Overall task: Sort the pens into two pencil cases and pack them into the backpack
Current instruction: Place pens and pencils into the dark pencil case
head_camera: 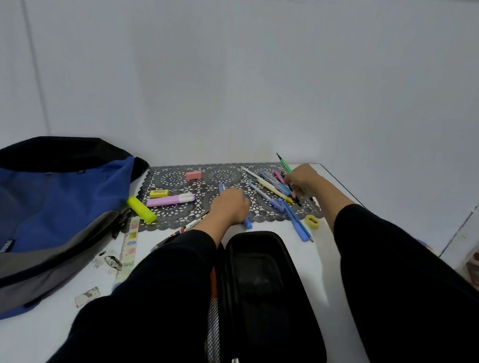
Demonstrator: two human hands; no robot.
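A black pencil case (266, 292) lies open near the table's front, between my two black sleeves. My left hand (229, 205) is curled round a blue pen (247, 223) whose ends stick out above and below the fist. My right hand (301, 180) grips a bunch of pens (295, 193) at the back right, with a green pencil (284, 162) poking out behind it. More pens (268, 185) lie loose on the grey lace mat (175, 178). Two blue pens (297, 223) lie just right of the case. The blue and grey backpack (48, 200) lies at the left.
On the mat lie a pink eraser (193, 175), a yellow eraser (158, 193), a lilac highlighter (170, 200) and a yellow highlighter (141, 209). A yellow sharpener (312, 222), a ruler (127, 250) and a red-and-white pen (192, 223) are nearby. The table edge runs at the right.
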